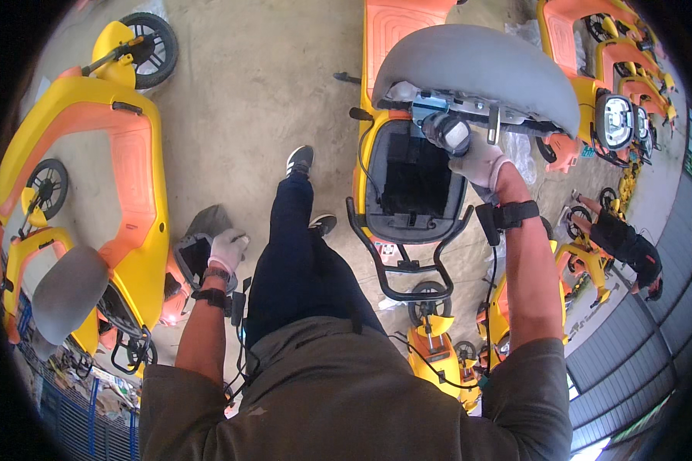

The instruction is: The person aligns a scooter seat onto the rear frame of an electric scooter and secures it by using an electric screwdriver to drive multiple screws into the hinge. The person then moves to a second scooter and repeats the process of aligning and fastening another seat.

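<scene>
My gloved right hand (475,161) grips a black power tool (444,131) against a metal bracket (427,105) under the raised grey seat (477,65) of a yellow scooter (359,154). Below the bracket is that scooter's open black storage compartment (411,177), with a black tubular rack (407,292) at its near end. My gloved left hand (228,250) hangs low on my left with curled fingers; whatever they may hold is too small to make out. Beside it, apparently lower down, is a grey-and-black piece (192,253), partly hidden by the hand.
Yellow-and-pink scooters stand at left (138,177), at upper right (553,38) and behind me (430,353). My feet (300,157) are on the concrete floor (254,92). Another person (630,250) in dark clothes is among scooters at right, near a corrugated metal wall (638,353).
</scene>
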Demonstrator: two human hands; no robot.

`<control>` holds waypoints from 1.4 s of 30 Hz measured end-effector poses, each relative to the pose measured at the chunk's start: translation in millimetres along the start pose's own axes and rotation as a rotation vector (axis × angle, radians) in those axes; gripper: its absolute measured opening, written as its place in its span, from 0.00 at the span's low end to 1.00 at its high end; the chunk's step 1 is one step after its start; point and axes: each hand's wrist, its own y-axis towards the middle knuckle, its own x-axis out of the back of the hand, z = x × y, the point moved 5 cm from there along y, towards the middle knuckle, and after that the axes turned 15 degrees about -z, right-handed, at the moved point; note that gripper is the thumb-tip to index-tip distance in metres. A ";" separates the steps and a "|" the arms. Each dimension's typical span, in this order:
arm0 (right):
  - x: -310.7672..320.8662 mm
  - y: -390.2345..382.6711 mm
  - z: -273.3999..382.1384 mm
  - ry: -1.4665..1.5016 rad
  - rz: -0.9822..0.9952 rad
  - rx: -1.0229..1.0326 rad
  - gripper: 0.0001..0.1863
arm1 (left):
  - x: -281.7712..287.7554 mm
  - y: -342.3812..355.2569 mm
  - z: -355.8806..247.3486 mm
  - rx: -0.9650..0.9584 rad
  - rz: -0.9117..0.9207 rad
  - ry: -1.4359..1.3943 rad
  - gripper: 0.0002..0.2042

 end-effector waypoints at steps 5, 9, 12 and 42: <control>8.2 6.2 15.3 -0.019 -0.057 0.047 0.24 | -0.7 -0.9 -7.6 -0.001 0.003 0.001 0.13; 22.7 12.1 40.9 -0.280 0.036 0.198 0.25 | 1.2 -3.1 -7.2 0.001 -0.006 0.004 0.13; 18.6 31.2 12.6 -0.152 0.108 0.114 0.22 | 2.5 -2.3 -12.5 0.004 0.003 0.007 0.13; 19.4 -36.6 23.7 -0.130 0.117 0.073 0.21 | 22.4 -0.1 39.2 -0.079 -0.043 0.058 0.12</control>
